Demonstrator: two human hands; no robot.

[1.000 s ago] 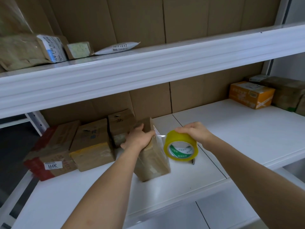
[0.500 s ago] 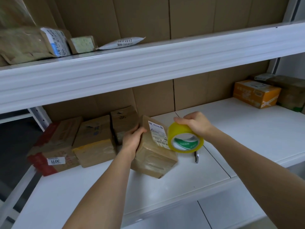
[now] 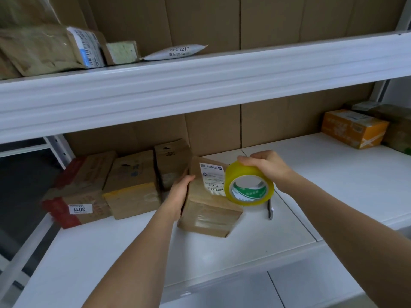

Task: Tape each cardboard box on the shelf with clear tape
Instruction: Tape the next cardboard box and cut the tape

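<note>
I am gripping a small brown cardboard box (image 3: 210,197) with my left hand (image 3: 178,193), fingers curled over its left edge while my palm presses the side. The box is sitting on the smooth white metal shelf (image 3: 222,258), turned at an angle, its matte top carrying a white rectangular shipping label (image 3: 212,177) and its front face shining with glossy strips of clear tape. My right hand (image 3: 266,166) is clamping down over the top of a round roll of yellowish translucent tape (image 3: 248,185), whose white card core with green printing is facing me; the roll is touching the box's right upper edge, beside the label. My two hands are apart, one on each side of the box. Just right of the roll a thin dark pen-like tool (image 3: 269,207) is lying flat on the shelf. Behind my left hand three more brown cardboard boxes (image 3: 133,185) are standing in a row against the corrugated cardboard backing, the leftmost with red edges and a white sticker. Far right an orange carton (image 3: 353,127) is resting on the same shelf. On the upper shelf a crinkled kraft paper parcel (image 3: 42,50) and a flat white plastic mailer (image 3: 175,52) are lying
</note>
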